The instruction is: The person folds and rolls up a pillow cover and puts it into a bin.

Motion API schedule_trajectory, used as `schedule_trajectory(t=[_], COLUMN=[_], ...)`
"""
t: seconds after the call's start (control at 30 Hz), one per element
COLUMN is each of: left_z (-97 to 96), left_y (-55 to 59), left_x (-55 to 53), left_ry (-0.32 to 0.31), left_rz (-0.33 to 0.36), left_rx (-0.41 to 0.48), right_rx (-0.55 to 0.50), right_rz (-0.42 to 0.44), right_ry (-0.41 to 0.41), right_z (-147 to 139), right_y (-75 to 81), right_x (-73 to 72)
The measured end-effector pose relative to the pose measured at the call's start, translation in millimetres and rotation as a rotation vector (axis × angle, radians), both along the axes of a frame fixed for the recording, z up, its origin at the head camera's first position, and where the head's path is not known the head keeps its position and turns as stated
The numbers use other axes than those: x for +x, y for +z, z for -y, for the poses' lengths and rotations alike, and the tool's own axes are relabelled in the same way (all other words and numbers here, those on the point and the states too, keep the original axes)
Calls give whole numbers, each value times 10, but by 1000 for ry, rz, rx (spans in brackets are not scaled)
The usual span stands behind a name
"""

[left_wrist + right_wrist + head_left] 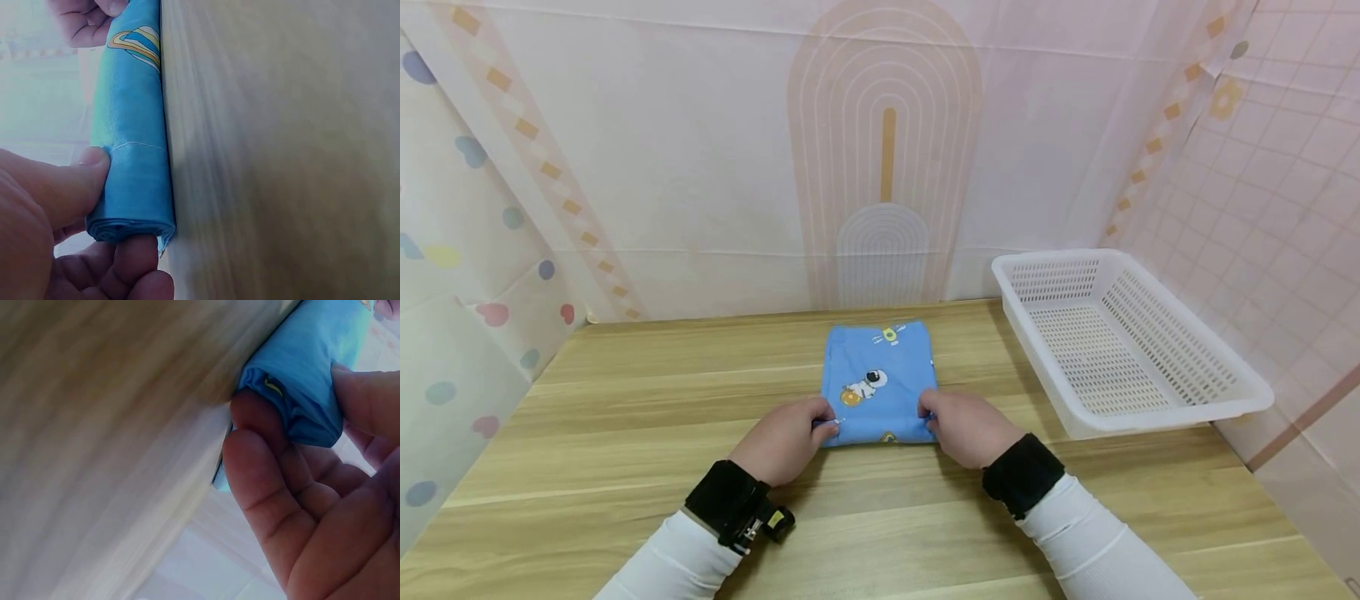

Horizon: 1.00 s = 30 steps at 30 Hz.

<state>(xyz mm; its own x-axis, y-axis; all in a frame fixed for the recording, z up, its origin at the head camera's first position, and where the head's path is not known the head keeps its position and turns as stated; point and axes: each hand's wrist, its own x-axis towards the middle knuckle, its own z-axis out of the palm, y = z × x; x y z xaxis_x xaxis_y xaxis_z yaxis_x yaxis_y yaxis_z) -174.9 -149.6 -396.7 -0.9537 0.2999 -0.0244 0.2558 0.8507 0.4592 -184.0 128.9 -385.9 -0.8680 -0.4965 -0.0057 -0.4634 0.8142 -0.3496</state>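
Note:
A blue cloth printed with an astronaut lies on the wooden table, its near edge rolled into a thick tube. My left hand pinches the left end of this roll, thumb on top and fingers at the open end. At the opposite end my right hand grips the roll the same way. In the left wrist view the rolled cloth shows layered fabric at its end and a planet print. The right wrist view shows a fingertip tucked into the end of the rolled cloth.
A white plastic basket with slotted walls stands at the right rear of the wooden table. Printed curtains hang behind the table and along both sides. A black band with a small camera is strapped to the left wrist.

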Motion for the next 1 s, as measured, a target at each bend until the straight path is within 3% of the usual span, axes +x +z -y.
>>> schedule_trajectory(t=[0.13,0.4,0.8,1.0], left_z=[-9,-19,-32,-19], left_y=[-5,1,4,25], left_x=[-11,-1,6,26], left_ry=[-1,3,-15,-31], left_rz=[-37,-74,-139,-135], left_rx=[-12,-2,-77,-92], right_rx=[-2,-2,10,46], right_rz=[-46,-47,-127,-115], right_ry=[-13,-38,46,110], right_z=[7,21,-9,-53], right_y=[-4,14,-2,32], right_x=[-4,-25,-36,-17])
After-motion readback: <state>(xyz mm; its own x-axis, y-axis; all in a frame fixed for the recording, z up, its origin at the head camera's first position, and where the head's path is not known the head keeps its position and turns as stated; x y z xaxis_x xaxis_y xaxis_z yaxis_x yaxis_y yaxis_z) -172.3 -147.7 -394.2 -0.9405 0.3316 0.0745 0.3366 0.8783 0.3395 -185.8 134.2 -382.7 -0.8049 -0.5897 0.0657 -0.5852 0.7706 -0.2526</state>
